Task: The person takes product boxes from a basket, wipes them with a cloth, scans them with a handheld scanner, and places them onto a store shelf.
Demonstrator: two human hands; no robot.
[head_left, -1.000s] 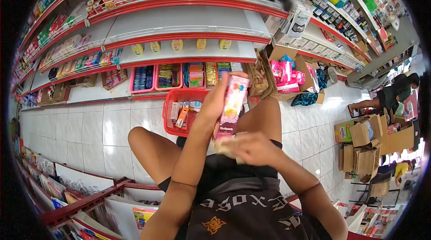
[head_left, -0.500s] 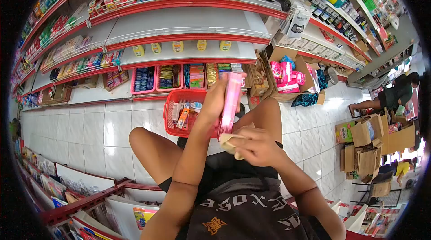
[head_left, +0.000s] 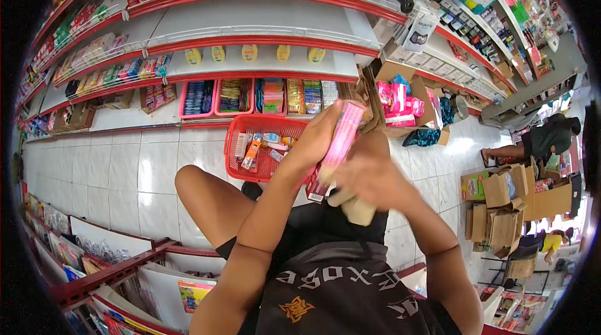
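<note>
A pink box (head_left: 344, 131) is in my left hand (head_left: 315, 139), tilted above my lap, with a dark red end at its bottom. My right hand (head_left: 374, 180), blurred by motion, grips a cream-coloured cloth (head_left: 358, 210) against the lower part of the box. Beyond my left wrist, a red basket (head_left: 233, 169) stands on the tiled floor. It contains an orange box (head_left: 251, 154) and several small packages.
Shelves (head_left: 263, 75) run across the front, with yellow bottles (head_left: 249, 52) and pink trays (head_left: 183, 114) of packets below. A carton of pink packs (head_left: 399, 106) stands front right. Cardboard boxes (head_left: 501, 222) and two people (head_left: 551, 138) are at the far right.
The pink box has moved slightly right and tilted more, still in my left hand. My right hand and the cloth have shifted right. The view has moved a little, and more of the basket shows.
</note>
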